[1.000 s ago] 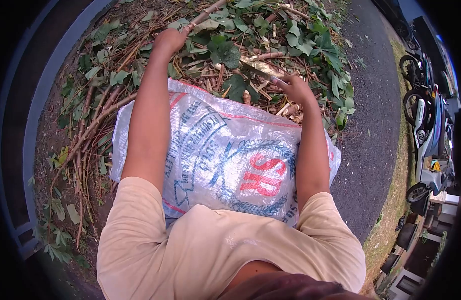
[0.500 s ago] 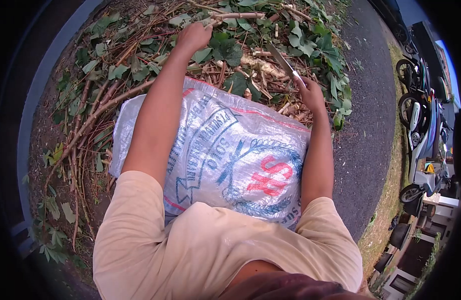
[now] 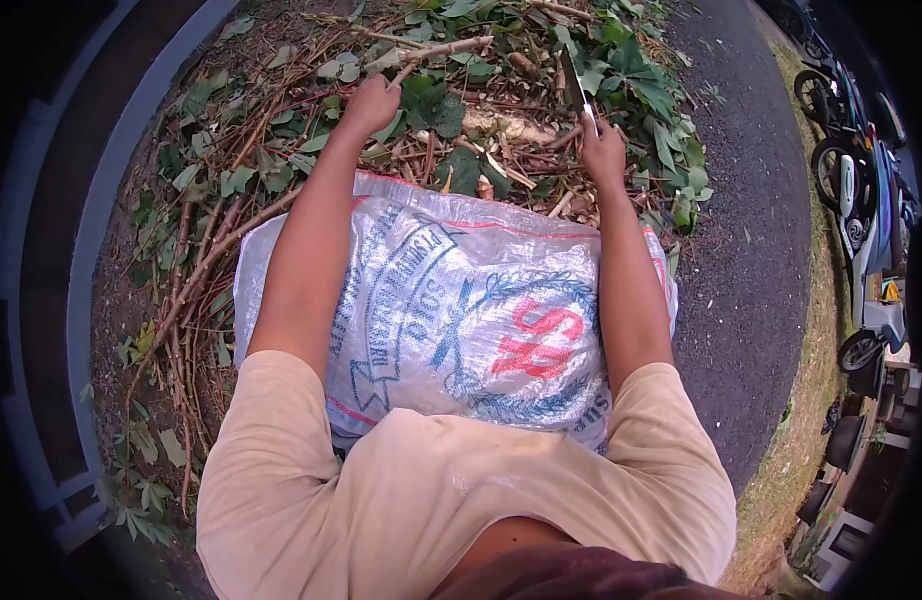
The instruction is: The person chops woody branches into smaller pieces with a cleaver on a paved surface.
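In my closed left hand is a cut woody branch, pale brown, its far part reaching up and to the right. My right hand grips a knife by its handle, the long blade pointing up and away from me, to the right of the branch and apart from it. Between and beneath the hands lie peeled pale wood and short stem pieces. A whitish woven sack with blue and red print covers my lap under both forearms.
Leafy cuttings and long thin stems are heaped around the work spot. Asphalt runs along the right, with parked motorcycles beyond a grass strip. A blue-grey frame borders the left side.
My right hand has moved left and up, bringing the knife closer to the branch with its blade more upright. My left hand has come slightly down and left, and the branch tilts more.
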Demonstrator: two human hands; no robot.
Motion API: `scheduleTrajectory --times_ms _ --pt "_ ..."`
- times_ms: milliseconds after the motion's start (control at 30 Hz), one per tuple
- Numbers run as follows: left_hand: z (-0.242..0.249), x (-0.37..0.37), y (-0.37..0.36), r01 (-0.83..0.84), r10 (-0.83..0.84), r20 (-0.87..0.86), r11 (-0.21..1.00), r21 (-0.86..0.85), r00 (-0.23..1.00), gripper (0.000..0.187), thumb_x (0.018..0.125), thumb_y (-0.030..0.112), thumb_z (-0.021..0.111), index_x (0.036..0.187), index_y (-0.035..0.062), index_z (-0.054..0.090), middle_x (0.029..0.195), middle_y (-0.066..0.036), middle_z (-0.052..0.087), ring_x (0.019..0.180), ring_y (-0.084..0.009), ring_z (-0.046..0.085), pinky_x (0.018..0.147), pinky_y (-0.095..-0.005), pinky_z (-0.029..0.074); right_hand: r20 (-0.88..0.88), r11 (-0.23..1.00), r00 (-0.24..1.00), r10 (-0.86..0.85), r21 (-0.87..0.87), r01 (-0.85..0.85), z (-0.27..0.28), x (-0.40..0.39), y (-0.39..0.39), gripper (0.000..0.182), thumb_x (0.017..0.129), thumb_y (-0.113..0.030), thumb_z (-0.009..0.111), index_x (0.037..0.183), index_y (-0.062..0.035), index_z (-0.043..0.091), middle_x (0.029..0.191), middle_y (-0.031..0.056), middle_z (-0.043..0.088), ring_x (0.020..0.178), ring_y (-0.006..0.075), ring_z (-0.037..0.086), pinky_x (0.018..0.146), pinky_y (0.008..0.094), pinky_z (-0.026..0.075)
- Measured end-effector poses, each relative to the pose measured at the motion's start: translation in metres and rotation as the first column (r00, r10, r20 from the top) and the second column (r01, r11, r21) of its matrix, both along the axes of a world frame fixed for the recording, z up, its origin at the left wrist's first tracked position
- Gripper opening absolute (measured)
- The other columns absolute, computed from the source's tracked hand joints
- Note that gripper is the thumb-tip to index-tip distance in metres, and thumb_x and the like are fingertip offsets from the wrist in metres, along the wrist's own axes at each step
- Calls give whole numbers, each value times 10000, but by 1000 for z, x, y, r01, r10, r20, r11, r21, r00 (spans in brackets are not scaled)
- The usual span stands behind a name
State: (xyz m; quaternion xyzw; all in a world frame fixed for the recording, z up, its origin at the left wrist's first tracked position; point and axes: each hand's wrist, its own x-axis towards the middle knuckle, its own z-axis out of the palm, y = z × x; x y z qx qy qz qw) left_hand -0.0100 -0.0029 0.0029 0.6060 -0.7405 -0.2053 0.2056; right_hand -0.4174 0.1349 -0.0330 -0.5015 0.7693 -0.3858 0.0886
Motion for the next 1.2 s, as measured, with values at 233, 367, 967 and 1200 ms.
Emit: scheduleTrajectory --times_ms 233,367,967,1200 --pt "-29 -34 20 225 -230 -80 972 -74 970 319 1040 299 559 1165 12 617 988 -257 696 962 -458 668 837 -524 510 362 998 932 7 -58 15 35 25 15 517 1054 -511 551 1046 -19 710 723 138 643 729 241 660 708 393 501" --pt "-70 -44 31 372 -385 149 922 108 911 325 1045 295 546 1193 22 640 1022 -254 708 987 -448 673 838 -529 510 335 982 931 147 -161 -97 46 55 22 500 1071 -503 530 1042 -12 619 702 103 613 653 233 628 651 397 487" --pt "11 -44 43 373 -313 236 886 -277 920 281 997 358 650 1168 155 740 1011 -126 749 982 -348 715 856 -490 563 27 936 938 347 -69 -344 66 93 43 389 1064 -397 586 1120 -17 642 749 213 669 703 402 685 640 497 488" --pt "49 -43 49 403 -267 359 830 -387 894 196 922 268 720 1066 171 809 940 -94 752 927 -310 729 789 -475 569 -98 887 898 428 -142 -438 90 110 50 383 1080 -410 547 1199 -53 617 758 223 684 718 440 685 640 514 501"
